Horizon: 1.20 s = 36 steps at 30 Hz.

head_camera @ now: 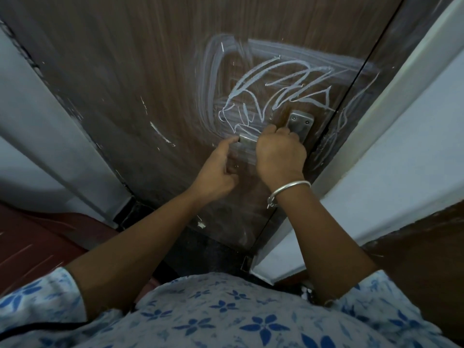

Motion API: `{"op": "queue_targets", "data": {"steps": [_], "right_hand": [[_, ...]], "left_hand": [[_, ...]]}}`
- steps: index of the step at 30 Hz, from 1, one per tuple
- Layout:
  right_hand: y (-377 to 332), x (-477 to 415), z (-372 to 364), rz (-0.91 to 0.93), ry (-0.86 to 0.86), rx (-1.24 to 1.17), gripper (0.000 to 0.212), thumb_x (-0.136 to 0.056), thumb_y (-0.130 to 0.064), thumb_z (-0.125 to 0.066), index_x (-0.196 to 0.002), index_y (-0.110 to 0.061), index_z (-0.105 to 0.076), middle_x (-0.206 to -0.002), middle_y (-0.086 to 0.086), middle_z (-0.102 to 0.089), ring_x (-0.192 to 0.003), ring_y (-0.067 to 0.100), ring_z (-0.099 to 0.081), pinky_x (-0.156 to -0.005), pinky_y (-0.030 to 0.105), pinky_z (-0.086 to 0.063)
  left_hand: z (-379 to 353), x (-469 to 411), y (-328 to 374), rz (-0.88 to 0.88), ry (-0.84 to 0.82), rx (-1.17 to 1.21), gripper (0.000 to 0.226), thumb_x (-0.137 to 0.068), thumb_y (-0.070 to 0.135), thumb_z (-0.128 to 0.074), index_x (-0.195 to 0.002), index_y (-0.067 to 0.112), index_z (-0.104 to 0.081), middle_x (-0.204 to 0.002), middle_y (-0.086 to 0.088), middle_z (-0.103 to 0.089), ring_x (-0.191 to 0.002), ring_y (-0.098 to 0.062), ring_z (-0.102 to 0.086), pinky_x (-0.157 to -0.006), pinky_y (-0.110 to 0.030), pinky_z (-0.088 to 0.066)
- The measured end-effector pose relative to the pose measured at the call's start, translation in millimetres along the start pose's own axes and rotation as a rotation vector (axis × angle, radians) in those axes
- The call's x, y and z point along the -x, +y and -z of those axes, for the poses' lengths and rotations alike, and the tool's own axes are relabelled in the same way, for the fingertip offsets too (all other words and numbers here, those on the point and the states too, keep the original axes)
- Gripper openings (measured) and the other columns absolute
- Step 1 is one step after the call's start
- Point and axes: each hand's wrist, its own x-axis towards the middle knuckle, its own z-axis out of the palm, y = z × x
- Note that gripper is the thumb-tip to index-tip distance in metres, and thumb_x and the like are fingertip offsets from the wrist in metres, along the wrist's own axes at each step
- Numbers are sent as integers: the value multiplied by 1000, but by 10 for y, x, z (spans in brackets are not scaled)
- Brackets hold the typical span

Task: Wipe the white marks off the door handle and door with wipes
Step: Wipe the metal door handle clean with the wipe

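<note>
Head view looks down a brown wood-grain door [150, 71] whose right half, above the lever, is covered with white marks [271, 81]: looping scribbles inside a broad smeared rectangle. Fainter scrawls run across the door's right edge, and small white flecks sit toward its left.

The metal door handle [247, 143] lies level below the scribbles, near the door's right edge, fixed to a screwed backplate [300, 121]. The right hand [280, 151] is closed over the handle at the backplate end, knuckles up and fingers curled round it; what lies under the palm is hidden. A silver bangle [288, 188] circles that wrist.

The left hand [218, 169] reaches the lever's free end with one straight finger touching its tip, the other fingers loosely bent and holding nothing.

A white door frame [376, 126] runs along the right, and a blue-flowered garment [226, 310] fills the bottom edge.
</note>
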Motion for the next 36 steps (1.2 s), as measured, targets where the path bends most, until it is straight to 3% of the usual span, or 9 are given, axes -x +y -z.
{"op": "queue_targets", "data": {"steps": [5, 8, 12, 14, 17, 21, 25, 30, 36], "right_hand": [[-82, -105, 91, 10, -2, 18, 20, -82, -7, -50, -99, -2, -60, -97, 18, -65, -90, 33, -63, -68, 37, -50], [-192, -225, 85, 93, -107, -171, 23, -85, -7, -51, -107, -2, -56, -105, 17, -65, -98, 37, -61, -69, 39, -49], [-240, -277, 84, 133, -99, -214, 18, -85, -9, -54, -102, -5, -57, -102, 14, -66, -96, 35, -63, -65, 36, -44], [-222, -259, 62, 153, -77, -201, 18, -87, -8, -52, -103, -6, -57, -102, 15, -65, -97, 34, -62, -63, 35, -40], [-188, -243, 45, 185, -55, -177, 24, -87, -7, -51, -110, -5, -55, -107, 16, -63, -101, 35, -59, -70, 38, -48], [-138, -250, 12, 212, -75, -180, 28, -88, -9, -49, -116, -6, -52, -115, 16, -60, -107, 36, -54, -80, 41, -48], [21, -226, 15, 233, -85, -156, 30, -84, -11, -50, -113, -5, -54, -110, 18, -61, -101, 35, -55, -88, 38, -43], [306, -16, 117, 151, -37, -123, 33, -83, -12, -53, -115, -9, -57, -95, 15, -65, -104, 38, -47, -79, 41, -47], [249, -23, 251, 164, -129, -124, 9, -82, -10, -52, -79, -12, -60, -86, 16, -67, -94, 35, -55, -94, 40, -38]], "left_hand": [[8, -19, -45, 13, 1, 58, 73, -74, -22, -48, -132, 23, -38, -99, 0, -50, -76, -14, -51, -63, -13, -45], [9, -21, -62, 25, -15, 82, 64, -73, -23, -47, -129, 9, -43, -105, -20, -54, -80, -23, -51, -68, -23, -44], [6, 9, 23, -10, -16, 115, 50, -67, -1, -56, -115, 13, -51, -92, -2, -59, -74, -14, -54, -63, -19, -44], [12, 24, 64, -23, -13, 122, 52, -64, 8, -55, -116, 12, -52, -95, -5, -60, -75, -13, -55, -65, -22, -44], [39, -14, 31, -7, 33, 66, 52, -71, -10, -54, -122, 2, -52, -110, -24, -59, -89, -27, -59, -76, -35, -48], [49, -56, 5, -6, 117, 18, 55, -74, -20, -46, -124, 2, -55, -116, -22, -60, -107, -34, -59, -93, -47, -50], [64, -70, 3, -3, 134, 24, 55, -76, -17, -48, -124, 8, -55, -116, -17, -63, -106, -30, -61, -93, -44, -51], [38, -89, -31, -5, 175, 33, 55, -78, -14, -49, -117, 23, -57, -100, -3, -62, -88, -12, -60, -71, -13, -49], [52, -126, -66, -30, 191, 27, 49, -81, -12, -51, -121, 16, -58, -113, -7, -64, -96, -9, -62, -77, -14, -50]]}}
